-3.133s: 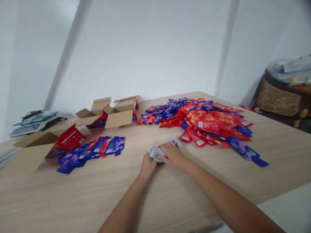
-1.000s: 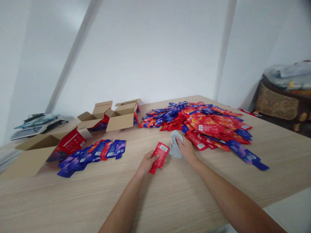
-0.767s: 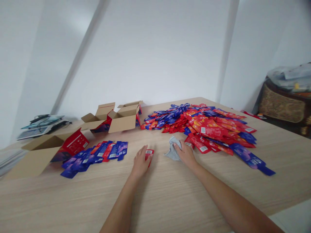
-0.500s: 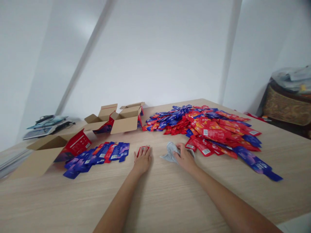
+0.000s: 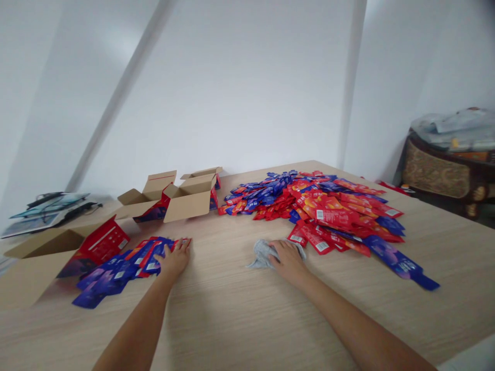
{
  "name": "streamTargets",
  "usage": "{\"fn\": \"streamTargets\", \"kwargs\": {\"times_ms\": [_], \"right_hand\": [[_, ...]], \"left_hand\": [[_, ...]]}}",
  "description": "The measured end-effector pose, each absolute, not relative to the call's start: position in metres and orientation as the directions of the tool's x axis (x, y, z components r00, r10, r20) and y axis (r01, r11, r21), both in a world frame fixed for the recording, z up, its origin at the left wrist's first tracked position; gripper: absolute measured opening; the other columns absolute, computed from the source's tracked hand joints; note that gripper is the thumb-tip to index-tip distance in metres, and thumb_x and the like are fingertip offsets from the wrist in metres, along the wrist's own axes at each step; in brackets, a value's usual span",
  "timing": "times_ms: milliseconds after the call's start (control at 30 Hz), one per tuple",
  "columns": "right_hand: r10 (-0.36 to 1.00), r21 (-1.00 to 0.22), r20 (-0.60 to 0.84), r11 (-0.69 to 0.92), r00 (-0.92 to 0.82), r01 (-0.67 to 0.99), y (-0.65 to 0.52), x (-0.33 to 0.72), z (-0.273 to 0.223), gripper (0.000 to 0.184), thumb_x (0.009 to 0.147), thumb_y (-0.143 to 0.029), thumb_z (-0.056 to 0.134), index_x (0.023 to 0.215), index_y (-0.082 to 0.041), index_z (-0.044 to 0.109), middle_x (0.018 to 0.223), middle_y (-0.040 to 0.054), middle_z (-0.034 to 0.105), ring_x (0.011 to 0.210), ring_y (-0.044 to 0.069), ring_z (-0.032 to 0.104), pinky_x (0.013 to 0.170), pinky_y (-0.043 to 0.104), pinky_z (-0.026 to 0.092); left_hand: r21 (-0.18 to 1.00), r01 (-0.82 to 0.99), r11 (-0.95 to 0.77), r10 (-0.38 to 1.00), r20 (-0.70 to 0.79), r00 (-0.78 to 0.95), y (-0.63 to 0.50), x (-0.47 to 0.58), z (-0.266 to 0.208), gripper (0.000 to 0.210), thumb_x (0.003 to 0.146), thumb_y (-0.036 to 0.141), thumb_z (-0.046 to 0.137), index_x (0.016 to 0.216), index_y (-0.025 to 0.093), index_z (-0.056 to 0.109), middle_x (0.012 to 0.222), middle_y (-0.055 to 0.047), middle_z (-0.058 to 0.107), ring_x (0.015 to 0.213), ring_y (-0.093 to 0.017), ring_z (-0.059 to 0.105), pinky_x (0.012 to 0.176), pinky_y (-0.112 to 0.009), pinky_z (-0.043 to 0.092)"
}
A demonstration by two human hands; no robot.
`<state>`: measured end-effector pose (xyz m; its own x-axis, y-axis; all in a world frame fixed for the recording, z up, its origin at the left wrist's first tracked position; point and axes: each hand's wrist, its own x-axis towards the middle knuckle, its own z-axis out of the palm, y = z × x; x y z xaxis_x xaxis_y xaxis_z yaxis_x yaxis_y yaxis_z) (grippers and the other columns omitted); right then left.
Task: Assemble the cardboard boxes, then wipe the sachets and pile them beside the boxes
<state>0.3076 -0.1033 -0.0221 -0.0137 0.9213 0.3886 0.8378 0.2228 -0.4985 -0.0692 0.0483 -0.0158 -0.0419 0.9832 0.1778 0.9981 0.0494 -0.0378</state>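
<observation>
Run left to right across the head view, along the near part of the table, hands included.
Nearest open carton → row of packets → left hand, at the row's right end → gray cloth under the right hand → long blue packet.

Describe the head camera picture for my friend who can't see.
A person's bare left hand lies across the end of an overlapping row of flat blue and red packets, and the bare right hand rests on a crumpled grey cloth, on a pale wood-grain table. Open brown-and-red cardboard boxes stand on the left; a big red-and-blue packet heap lies right.
</observation>
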Motion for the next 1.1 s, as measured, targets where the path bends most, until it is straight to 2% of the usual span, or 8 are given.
{"fn": "streamTargets", "kwargs": {"times_ms": [400, 567, 633, 700, 767, 800, 967, 1100], "right_hand": [[0.915, -0.45, 0.38, 0.055, 0.135, 0.891, -0.091, 0.323, -0.026, 0.03, 0.085, -0.025, 0.047, 0.113, -0.018, 0.057, 0.112, 0.0108, 0.062, 0.106, 0.026, 0.052, 0.092, 0.04, 0.031], [0.912, -0.439, 0.386, 0.049, 0.139, 0.897, -0.091, 0.322, -0.025, 0.03, 0.085, -0.026, 0.047, 0.112, -0.019, 0.057, 0.111, 0.0115, 0.063, 0.105, 0.026, 0.052, 0.091, 0.04, 0.031], [0.913, -0.44, 0.388, 0.061, 0.128, 0.896, -0.091, 0.319, -0.025, 0.031, 0.085, -0.027, 0.048, 0.113, -0.019, 0.057, 0.111, 0.0114, 0.063, 0.105, 0.026, 0.052, 0.091, 0.04, 0.032], [0.915, -0.448, 0.389, 0.09, 0.104, 0.889, -0.092, 0.315, -0.024, 0.034, 0.084, -0.027, 0.048, 0.116, -0.019, 0.055, 0.113, 0.0117, 0.062, 0.107, 0.026, 0.051, 0.093, 0.04, 0.032], [0.919, -0.464, 0.389, 0.144, 0.055, 0.874, -0.095, 0.311, -0.023, 0.04, 0.083, -0.026, 0.049, 0.122, -0.018, 0.051, 0.118, 0.0115, 0.059, 0.111, 0.025, 0.048, 0.095, 0.039, 0.032], [0.92, -0.473, 0.391, 0.186, 0.016, 0.861, -0.096, 0.309, -0.022, 0.044, 0.082, -0.025, 0.05, 0.126, -0.019, 0.048, 0.121, 0.0108, 0.057, 0.113, 0.024, 0.047, 0.096, 0.038, 0.032], [0.885, -0.497, 0.38, 0.441, -0.27, 0.747, -0.103, 0.31, -0.013, 0.05, 0.078, -0.015, 0.049, 0.126, -0.026, 0.05, 0.125, 0.0025, 0.056, 0.114, 0.018, 0.047, 0.1, 0.033, 0.032], [0.832, -0.51, 0.38, 0.552, -0.403, 0.66, -0.105, 0.314, -0.006, 0.044, 0.073, -0.009, 0.047, 0.109, -0.026, 0.062, 0.111, -0.0008, 0.064, 0.105, 0.016, 0.054, 0.097, 0.03, 0.035]], "left_hand": [[-0.201, 0.968, 0.152, 0.981, 0.151, -0.123, 0.035, -0.146, -0.012, 0.05, 0.089, 0.029, 0.028, 0.138, 0.034, 0.034, 0.151, -0.002, 0.024, 0.135, -0.041, 0.016, 0.095, -0.068, 0.018], [-0.183, 0.969, 0.163, 0.971, 0.202, -0.126, 0.034, -0.142, -0.012, 0.049, 0.091, 0.031, 0.024, 0.14, 0.032, 0.033, 0.151, -0.004, 0.022, 0.135, -0.042, 0.011, 0.096, -0.07, 0.013], [-0.093, 0.989, 0.116, 0.967, 0.239, -0.091, 0.033, -0.118, -0.007, 0.049, 0.09, 0.032, 0.029, 0.138, 0.029, 0.037, 0.15, -0.006, 0.026, 0.136, -0.042, 0.01, 0.097, -0.07, 0.007], [0.089, 0.996, -0.022, 0.961, 0.276, -0.003, 0.033, -0.076, 0.001, 0.047, 0.087, 0.029, 0.037, 0.134, 0.024, 0.043, 0.148, -0.009, 0.03, 0.137, -0.039, 0.007, 0.101, -0.067, -0.002], [0.404, 0.881, -0.245, 0.947, 0.294, 0.128, 0.033, -0.02, 0.008, 0.046, 0.083, 0.022, 0.046, 0.128, 0.018, 0.05, 0.146, -0.013, 0.031, 0.138, -0.035, 0.006, 0.105, -0.059, -0.009], [0.584, 0.74, -0.335, 0.935, 0.305, 0.182, 0.034, 0.012, 0.01, 0.045, 0.079, 0.018, 0.051, 0.124, 0.014, 0.053, 0.145, -0.015, 0.033, 0.139, -0.034, 0.006, 0.106, -0.054, -0.011], [0.797, 0.443, -0.409, 0.902, 0.282, 0.326, 0.049, 0.156, 0.002, 0.037, 0.074, 0.011, 0.056, 0.11, 0.016, 0.06, 0.132, -0.013, 0.051, 0.128, -0.025, 0.039, 0.109, -0.032, 0.019], [0.864, 0.336, -0.374, 0.913, 0.279, 0.298, 0.061, 0.213, -0.008, 0.033, 0.072, 0.003, 0.052, 0.102, 0.012, 0.061, 0.13, -0.016, 0.051, 0.128, -0.021, 0.038, 0.108, -0.027, 0.02]]}}
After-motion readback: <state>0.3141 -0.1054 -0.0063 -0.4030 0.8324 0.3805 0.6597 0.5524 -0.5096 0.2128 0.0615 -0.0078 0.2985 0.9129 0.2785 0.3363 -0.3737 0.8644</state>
